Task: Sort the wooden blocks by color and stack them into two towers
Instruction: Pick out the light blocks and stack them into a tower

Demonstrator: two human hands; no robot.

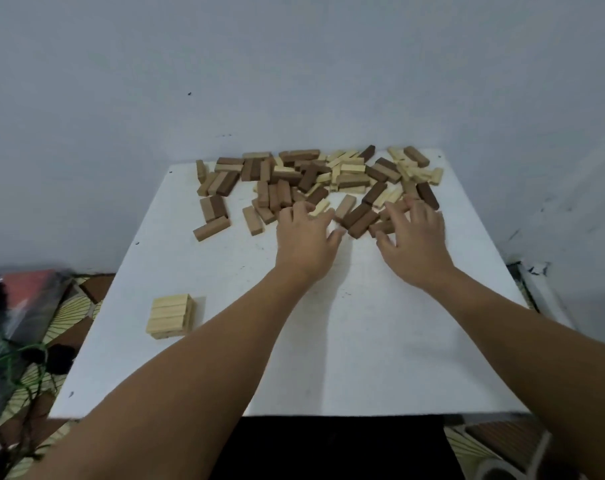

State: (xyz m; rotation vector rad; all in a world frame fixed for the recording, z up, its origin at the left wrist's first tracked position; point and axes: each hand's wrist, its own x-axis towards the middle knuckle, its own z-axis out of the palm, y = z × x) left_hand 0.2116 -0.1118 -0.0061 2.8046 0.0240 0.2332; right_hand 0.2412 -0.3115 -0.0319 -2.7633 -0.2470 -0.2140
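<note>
— Where are the blocks sitting?

— Most are lying in a loose pile [314, 178] along the far edge of a white table [328, 341], right under a pale wall [294, 64]. Light, mid-brown and dark pieces are all lying jumbled together, some crossing over each other. A few brown ones are lying a little apart at the pile's left end. Separately, near the table's front left corner, a small stack of light blocks [171, 317] is standing well apart from the pile, its top layer lying side by side.

— What are the hands doing?

— Both are reaching forward into the near edge of the pile. The left hand [304, 237] is hovering palm down with fingers slightly spread, fingertips touching a light block [320, 206]. The right hand [415, 233] is also palm down, fingers spread, resting over some brown blocks [385, 225]. I cannot tell whether either hand is actually gripping a piece. Between the two hands, two dark blocks [359, 220] are lying side by side.

— Anything around the table?

— On the floor to the left, a patterned mat [69, 313] is showing, with dark bags [24, 306] and a green cord [13, 358] lying on it.
</note>
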